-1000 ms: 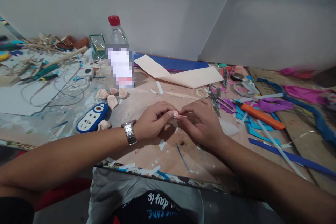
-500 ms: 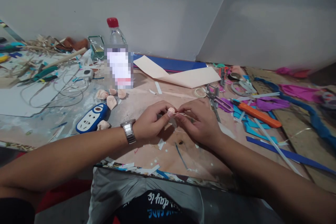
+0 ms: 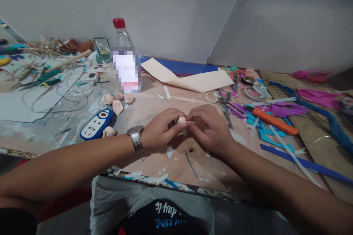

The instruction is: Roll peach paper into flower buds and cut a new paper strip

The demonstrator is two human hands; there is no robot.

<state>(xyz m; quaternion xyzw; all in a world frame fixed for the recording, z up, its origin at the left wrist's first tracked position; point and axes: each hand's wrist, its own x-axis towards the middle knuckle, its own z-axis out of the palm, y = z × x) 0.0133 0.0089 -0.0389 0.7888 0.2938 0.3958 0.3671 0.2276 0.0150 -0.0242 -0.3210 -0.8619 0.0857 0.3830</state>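
A small peach paper rose, coiled into a tight spiral, is pinched between the thumb and fingers of my left hand. Close on its right side, my right hand has thumb and fingertips pressed together at the paper's edge. Both hands are just above the table, fingertips nearly meeting. To the left lie several loose peach paper pieces of the same colour, such as a crumpled petal shape and another piece beside the blue and white power strip.
A bottle with a red cap stands behind a blurred phone-like screen. A folded cream paper strip lies at the back. Scissors, an orange cutter and blue scraps are right; pliers and cables are left.
My left thumb has slid slightly lower, and the coiled paper sits a little lower and turned between my fingers. The view has shifted slightly; the things on the table stay put.
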